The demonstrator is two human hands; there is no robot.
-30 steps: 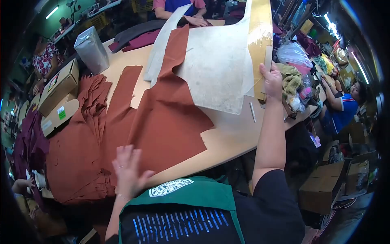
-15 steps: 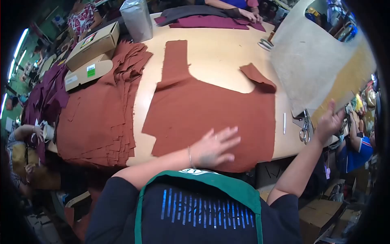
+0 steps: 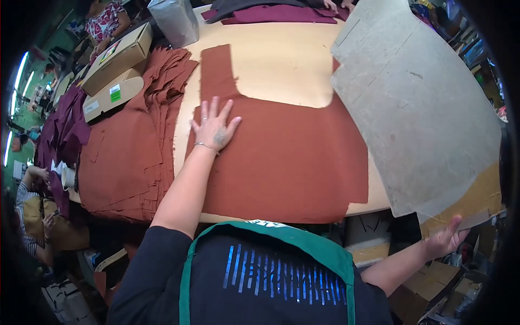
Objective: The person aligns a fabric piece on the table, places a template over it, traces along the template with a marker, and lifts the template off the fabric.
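A rust-brown cut fabric piece (image 3: 281, 157) lies flat on the table, with a strap-like strip at its upper left and a curved cut-out along the top. My left hand (image 3: 214, 127) presses palm down on its upper left part, fingers spread. At the right, my right hand (image 3: 447, 238) grips the lower corner of a large grey pattern template (image 3: 411, 108), thumb on top. Brown tape (image 3: 471, 197) covers that corner. The template is tilted and hides the fabric's upper right part.
Left of the fabric piece is a stack of rust-brown cut pieces (image 3: 122, 162), with cardboard boxes (image 3: 116, 59) on it. A grey wrapped block (image 3: 174, 23) stands behind. Maroon cloth (image 3: 279, 14) lies at the far edge, near another person's hands. A person in stripes (image 3: 30, 206) is at left.
My left hand slid from the fabric's lower middle to its upper left. My right hand swung the template lower and over the fabric's right side. The fabric's notch shows lower right instead of lower left.
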